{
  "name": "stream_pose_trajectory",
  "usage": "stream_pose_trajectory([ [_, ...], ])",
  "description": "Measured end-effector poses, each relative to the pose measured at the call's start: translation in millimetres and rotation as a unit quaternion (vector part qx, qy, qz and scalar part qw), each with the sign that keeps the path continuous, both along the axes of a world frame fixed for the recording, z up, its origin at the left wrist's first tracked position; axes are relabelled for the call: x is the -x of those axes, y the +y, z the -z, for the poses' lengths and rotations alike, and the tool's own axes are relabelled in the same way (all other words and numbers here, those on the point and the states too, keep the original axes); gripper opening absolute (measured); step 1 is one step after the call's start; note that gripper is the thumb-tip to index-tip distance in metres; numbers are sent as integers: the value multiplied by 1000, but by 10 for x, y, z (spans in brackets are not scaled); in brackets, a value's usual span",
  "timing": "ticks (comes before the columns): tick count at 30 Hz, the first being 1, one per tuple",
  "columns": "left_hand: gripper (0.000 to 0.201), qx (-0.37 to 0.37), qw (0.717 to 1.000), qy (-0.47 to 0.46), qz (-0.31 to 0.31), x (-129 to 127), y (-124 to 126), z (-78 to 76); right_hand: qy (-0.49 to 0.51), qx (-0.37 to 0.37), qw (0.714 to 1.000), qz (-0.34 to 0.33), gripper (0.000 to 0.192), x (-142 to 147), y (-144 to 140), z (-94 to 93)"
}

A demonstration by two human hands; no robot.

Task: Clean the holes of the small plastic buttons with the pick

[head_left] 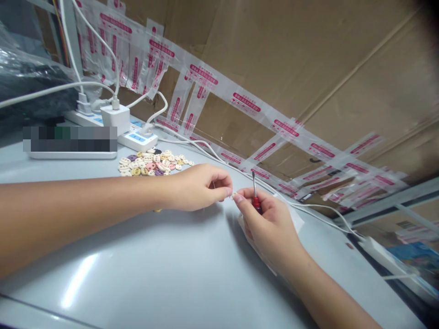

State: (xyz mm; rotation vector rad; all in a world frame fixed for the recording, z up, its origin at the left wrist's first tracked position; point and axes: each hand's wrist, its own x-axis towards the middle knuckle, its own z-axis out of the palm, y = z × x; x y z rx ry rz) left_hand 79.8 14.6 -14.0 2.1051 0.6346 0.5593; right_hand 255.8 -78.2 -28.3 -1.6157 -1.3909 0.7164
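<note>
Between your two hands, near the middle of the view, is a small pale piece [233, 195]. Your right hand [270, 224], at four o'clock from it, pinches it between thumb and forefinger and also holds a red-handled screwdriver [256, 202], shaft pointing to twelve o'clock. Your left hand [207, 186], at nine o'clock, has its fingers curled right beside the piece; the view is blurred there, so you cannot tell whether they grip it too.

As for progress, this one piece looks to be mid-handling. The button pile [149, 163], cream, yellow, pink and purple, lies loose at ten o'clock on the counter [171, 274], and a yellow button [157, 210] shows below your left wrist. No sorted or finished group can be made out.

A white sheet [297, 219] lies under your right hand. Past the pile, at ten o'clock, sits a power strip [137, 139]; taped cardboard [291, 68] stands at one o'clock.
</note>
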Motion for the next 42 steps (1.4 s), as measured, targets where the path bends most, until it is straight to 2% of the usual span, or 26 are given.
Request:
stream_pose_trajectory([
  [20, 22, -3, 1000, 10, -6, 17, -14, -1, 53, 26, 998, -6, 36, -9, 12, 23],
  [26, 21, -2, 1000, 14, -3, 20, -8, -16, 103, 50, 993, -6, 36, -3, 4, 3],
  [31, 22, 0, 1000, 8, -9, 9, 51, 30, 167, 48, 985, 4, 36, 50, 23, -26],
  [37, 20, 93, 995, -15, -30, 7, 136, 84, 207, 46, 977, 22, 39, 78, 34, -61],
  [42, 16, 175, 981, -79, -36, 10, 153, 94, 206, 53, 977, 26, 38, 83, 32, -60],
])
